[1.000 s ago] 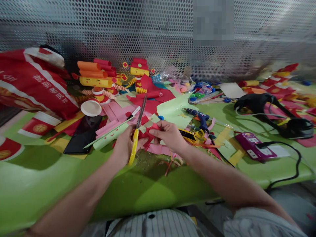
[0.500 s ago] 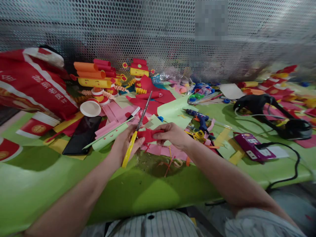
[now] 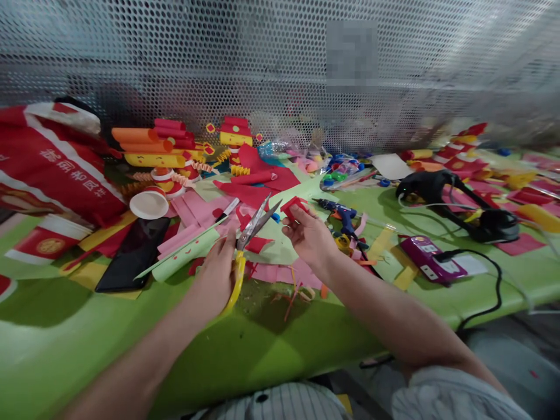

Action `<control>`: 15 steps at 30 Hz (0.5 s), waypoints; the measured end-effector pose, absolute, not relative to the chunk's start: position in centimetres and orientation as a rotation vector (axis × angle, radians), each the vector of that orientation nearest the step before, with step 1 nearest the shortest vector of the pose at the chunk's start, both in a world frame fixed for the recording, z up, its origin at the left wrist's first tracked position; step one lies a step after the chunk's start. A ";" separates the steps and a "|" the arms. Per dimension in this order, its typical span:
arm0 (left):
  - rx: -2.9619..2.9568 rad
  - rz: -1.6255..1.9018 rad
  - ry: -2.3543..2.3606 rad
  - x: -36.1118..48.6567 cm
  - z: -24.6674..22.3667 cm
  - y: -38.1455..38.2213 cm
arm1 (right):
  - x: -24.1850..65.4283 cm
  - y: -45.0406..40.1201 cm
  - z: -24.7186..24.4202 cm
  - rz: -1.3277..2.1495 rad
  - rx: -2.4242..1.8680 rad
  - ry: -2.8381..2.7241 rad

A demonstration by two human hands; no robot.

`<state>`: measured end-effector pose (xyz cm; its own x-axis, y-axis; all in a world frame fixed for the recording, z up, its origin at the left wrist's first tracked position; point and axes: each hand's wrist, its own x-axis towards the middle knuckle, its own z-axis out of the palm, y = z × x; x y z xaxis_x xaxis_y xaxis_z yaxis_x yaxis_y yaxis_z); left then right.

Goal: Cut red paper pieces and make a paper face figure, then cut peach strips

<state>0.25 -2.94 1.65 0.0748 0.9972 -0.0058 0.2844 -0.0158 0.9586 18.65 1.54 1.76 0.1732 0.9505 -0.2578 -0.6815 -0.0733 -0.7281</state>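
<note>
The left hand's (image 3: 221, 271) fingers are closed round the yellow handles of the scissors (image 3: 244, 238), though which finger sits in which loop I cannot tell. The blades stand apart and point away from the body. The right hand (image 3: 314, 238) pinches a small folded red piece (image 3: 294, 210) between thumb and fingertips, held up just right of the scissors' tips and apart from them; its other fingers are curled. Under and in front of the scissors lie pink scraps (image 3: 271, 272) and thin offcuts (image 3: 294, 296) on the green table (image 3: 262, 356). Just left of the scissors are a pale green roll (image 3: 186, 258) with small red marks and a pen (image 3: 231, 207); farther left come a black phone (image 3: 132, 255), an open paper cup (image 3: 149, 204), a red cup (image 3: 51, 239) on its side and a big red bag (image 3: 56, 163). Behind the scissors are a large red sheet (image 3: 280, 177) and paper figures with yellow faces, one (image 3: 236, 139) smaller than the other (image 3: 154, 160), with a perforated screen (image 3: 271, 64) beyond. Right of the scissors lie a blue glue gun (image 3: 343, 213), then a purple socket (image 3: 431, 259) with a black cable (image 3: 499, 291) plugged in, and a black headset (image 3: 459, 207) behind it
</note>
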 end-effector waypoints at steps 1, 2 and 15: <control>1.520 0.976 1.401 0.3 1.7 -2.9 | 18.6 1.5 1.7 1.404 -0.875 -0.391; 1.585 0.932 1.442 0.4 1.7 -2.9 | 18.6 1.5 1.7 1.404 -0.871 -0.398; 2.138 0.220 1.680 0.8 2.4 -3.1 | 17.7 1.2 1.9 1.433 -0.839 -0.270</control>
